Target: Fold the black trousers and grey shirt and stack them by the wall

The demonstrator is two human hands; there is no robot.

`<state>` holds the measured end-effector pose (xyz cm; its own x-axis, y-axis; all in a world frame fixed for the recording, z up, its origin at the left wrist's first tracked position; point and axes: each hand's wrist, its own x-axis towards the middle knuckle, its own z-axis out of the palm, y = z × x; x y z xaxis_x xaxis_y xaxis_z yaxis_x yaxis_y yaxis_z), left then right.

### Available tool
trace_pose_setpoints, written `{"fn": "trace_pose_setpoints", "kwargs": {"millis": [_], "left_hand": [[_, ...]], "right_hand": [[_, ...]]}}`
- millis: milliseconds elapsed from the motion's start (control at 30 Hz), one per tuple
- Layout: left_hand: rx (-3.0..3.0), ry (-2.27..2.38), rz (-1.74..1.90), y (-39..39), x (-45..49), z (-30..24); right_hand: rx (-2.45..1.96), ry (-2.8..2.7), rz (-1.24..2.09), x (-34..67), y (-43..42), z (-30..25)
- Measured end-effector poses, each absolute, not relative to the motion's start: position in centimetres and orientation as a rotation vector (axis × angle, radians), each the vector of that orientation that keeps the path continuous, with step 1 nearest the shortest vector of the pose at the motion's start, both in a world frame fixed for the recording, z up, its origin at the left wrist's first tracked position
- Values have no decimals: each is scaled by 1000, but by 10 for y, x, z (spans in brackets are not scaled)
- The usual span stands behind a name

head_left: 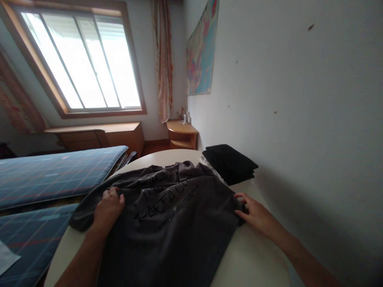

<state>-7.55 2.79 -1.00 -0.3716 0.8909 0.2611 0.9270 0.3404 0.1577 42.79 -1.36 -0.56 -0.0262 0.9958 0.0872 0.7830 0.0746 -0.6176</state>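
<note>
"Start at the left. What's there?"

"A blue mattress [56, 171], then the left hand [109, 207] on the shirt [188, 239]. Its fingers are curled against the cloth; I can't tell whether they grip it."

"And the shirt itself?"

"Dark grey, printed side up, lying on the counter [254, 249], its near part running out of view. I'd judge the spreading mostly done: body and sleeves look laid out. Rumples toward the far end seem left to smooth, and I see no fold across the front."

"Farther right?"

"A stack of black cloth [229, 161], already folded, just beyond the shirt and near the wall [299, 159]. Then the right hand [254, 211] at the sleeve on that side: thumb and forefinger stand apart with cloth between them. Whether the fingers pinch it, I can't tell."
</note>
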Motion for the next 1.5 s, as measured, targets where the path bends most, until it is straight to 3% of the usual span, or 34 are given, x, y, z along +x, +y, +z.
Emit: {"fn": "trace_pose_setpoints", "kwargs": {"millis": [200, 467, 633, 867, 1033, 1167, 1267, 1367, 1500], "left_hand": [[-1744, -2380, -174, 31, -63, -23], [-1820, -2235, -385, 34, -79, -15], [-1815, -2461, -148, 25, -72, -7], [-1797, -2362, -23, -5, -67, -15], [-1875, -2168, -169, 0, -111, -20], [-1912, -1980, -323, 13, -127, -16], [-1897, -1768, -466, 4, -99, -6], [-2264, -1530, -591, -30, -45, 7], [-2936, -1092, -307, -89, 24, 12]], "right_hand": [[-1733, -1810, 581, 433, -10, -7], [-1691, -1822, 420, 446, -7, -19], [-1693, -1763, 582, 451, -5, -19], [-1741, -1897, 720, 468, -15, -8], [-1770, -2063, 895, 484, -28, 14], [-1853, -2116, 740, 486, -28, 24], [-1883, -2179, 615, 482, -24, 21], [-1834, -2221, 395, 470, -23, 22], [-1587, -2396, 521, 434, -33, 35]]}}
